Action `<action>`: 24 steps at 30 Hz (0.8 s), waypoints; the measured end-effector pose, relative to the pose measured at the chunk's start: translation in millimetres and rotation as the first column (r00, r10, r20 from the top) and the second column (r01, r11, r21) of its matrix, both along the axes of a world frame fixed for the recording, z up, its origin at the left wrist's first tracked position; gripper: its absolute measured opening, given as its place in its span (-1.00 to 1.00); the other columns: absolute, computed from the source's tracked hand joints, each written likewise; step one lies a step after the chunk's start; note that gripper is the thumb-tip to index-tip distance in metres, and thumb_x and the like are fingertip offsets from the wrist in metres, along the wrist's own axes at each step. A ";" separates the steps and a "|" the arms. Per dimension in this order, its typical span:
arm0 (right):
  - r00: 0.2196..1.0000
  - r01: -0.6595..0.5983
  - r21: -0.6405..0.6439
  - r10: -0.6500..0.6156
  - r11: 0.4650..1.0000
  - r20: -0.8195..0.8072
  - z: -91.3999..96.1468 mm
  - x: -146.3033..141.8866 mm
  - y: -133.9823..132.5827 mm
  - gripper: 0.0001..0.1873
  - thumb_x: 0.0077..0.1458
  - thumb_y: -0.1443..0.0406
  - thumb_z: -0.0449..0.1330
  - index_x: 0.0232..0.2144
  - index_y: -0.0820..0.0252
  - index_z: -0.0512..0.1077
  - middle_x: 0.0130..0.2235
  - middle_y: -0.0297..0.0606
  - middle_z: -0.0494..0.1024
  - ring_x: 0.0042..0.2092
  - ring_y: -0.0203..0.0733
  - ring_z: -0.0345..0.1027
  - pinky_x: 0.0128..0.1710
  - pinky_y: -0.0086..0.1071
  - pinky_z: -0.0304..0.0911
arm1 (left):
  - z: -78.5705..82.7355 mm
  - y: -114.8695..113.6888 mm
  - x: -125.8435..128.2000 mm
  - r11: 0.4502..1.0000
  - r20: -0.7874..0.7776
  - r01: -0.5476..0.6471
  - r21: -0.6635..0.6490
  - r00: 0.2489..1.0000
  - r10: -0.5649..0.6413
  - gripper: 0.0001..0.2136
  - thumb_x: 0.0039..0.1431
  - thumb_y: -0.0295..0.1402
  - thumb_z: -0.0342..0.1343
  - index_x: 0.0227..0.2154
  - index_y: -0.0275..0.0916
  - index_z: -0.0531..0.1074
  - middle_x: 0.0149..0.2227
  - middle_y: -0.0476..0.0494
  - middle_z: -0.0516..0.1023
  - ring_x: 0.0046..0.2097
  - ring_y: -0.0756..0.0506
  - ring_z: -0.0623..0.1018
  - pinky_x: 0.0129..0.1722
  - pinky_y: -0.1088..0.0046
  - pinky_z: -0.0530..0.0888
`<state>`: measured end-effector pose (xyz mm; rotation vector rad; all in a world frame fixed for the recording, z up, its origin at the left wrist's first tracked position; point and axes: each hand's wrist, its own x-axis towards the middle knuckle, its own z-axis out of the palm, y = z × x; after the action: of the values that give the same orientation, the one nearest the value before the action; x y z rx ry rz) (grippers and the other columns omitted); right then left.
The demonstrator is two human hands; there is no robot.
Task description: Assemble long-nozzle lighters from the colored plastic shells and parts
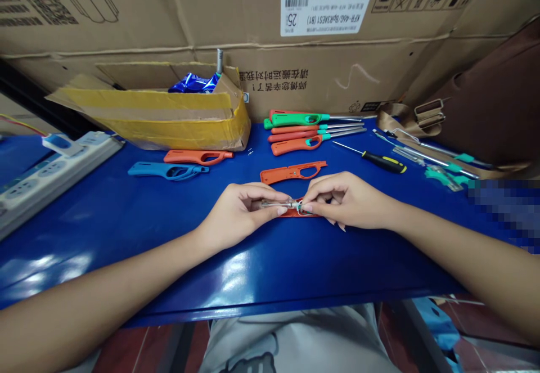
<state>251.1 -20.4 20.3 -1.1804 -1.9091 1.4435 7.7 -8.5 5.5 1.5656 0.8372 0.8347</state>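
Observation:
Between the thumb and fingers of my left hand (232,215) is a clear lighter fuel tank (273,204), its near end covered by the fingers. My right hand (352,200) pinches a small part with thin white wire at the tank's right end; the fingertips hide most of it. Both hands meet over an orange lighter shell half (290,214) lying on the blue table (261,266). Just beyond them rests another orange shell half (291,173), its inside facing up.
Several lighters (295,145) are piled behind. Red-orange (185,156) and blue (164,171) shells lie left, before a yellow-taped cardboard box (169,117). A screwdriver (386,162) and metal tubes with green parts (447,166) lie right. A power strip (50,173) runs along the left.

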 end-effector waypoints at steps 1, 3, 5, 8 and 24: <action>1.000 0.005 0.003 -0.005 1.000 -0.004 -0.6 -0.1 0.0 -0.78 0.18 0.19 0.28 -0.31 0.28 0.57 -0.42 -0.35 0.45 -0.57 -0.43 0.33 -0.70 -0.58 0.34 | 0.3 -0.2 0.2 1.000 0.003 0.003 -0.003 1.000 -0.003 -0.84 0.06 -0.45 0.37 -0.26 -0.17 0.70 -0.22 -0.10 0.71 -0.22 -0.05 0.69 -0.17 0.55 0.63; 1.000 0.015 0.003 -0.015 1.000 -0.013 -2.0 -0.3 0.0 -0.77 0.17 0.19 0.28 -0.31 0.28 0.57 -0.41 -0.34 0.45 -0.58 -0.44 0.32 -0.70 -0.58 0.33 | 1.5 -0.5 0.4 1.000 0.011 0.008 -0.010 1.000 -0.008 -0.84 0.07 -0.45 0.37 -0.26 -0.16 0.70 -0.22 -0.10 0.71 -0.22 -0.04 0.69 -0.17 0.55 0.63; 1.000 0.020 0.001 -0.020 1.000 -0.017 -2.9 -0.3 0.1 -0.76 0.17 0.18 0.28 -0.31 0.28 0.57 -0.40 -0.33 0.47 -0.58 -0.45 0.32 -0.71 -0.58 0.33 | 2.7 -0.8 0.5 1.000 0.010 0.011 -0.013 1.000 -0.010 -0.84 0.06 -0.44 0.37 -0.26 -0.17 0.70 -0.21 -0.10 0.70 -0.22 -0.04 0.69 -0.17 0.54 0.63; 1.000 0.027 -0.005 -0.027 1.000 -0.003 -2.9 -0.4 0.4 -0.74 0.17 0.16 0.28 -0.31 0.28 0.57 -0.41 -0.33 0.47 -0.58 -0.43 0.31 -0.71 -0.57 0.33 | 2.1 -1.2 0.6 1.000 0.003 0.006 -0.002 1.000 -0.006 -0.84 0.07 -0.43 0.37 -0.25 -0.20 0.69 -0.21 -0.12 0.69 -0.22 -0.06 0.69 -0.16 0.49 0.64; 0.994 0.112 -0.003 -0.112 0.994 0.009 -0.6 -5.1 -1.9 -0.57 0.10 -0.02 0.31 -0.30 0.26 0.52 -0.52 -0.38 0.39 -0.59 -0.40 0.24 -0.73 -0.53 0.30 | -1.9 -1.1 0.1 0.964 -0.180 0.002 0.264 0.983 0.047 -0.82 0.17 -0.34 0.32 -0.16 -0.18 0.67 -0.20 -0.15 0.66 -0.20 -0.08 0.64 -0.20 0.43 0.54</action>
<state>246.0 -22.3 19.6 -1.2768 -1.8156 1.3852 7.7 -9.6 3.6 1.8942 0.9056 0.8526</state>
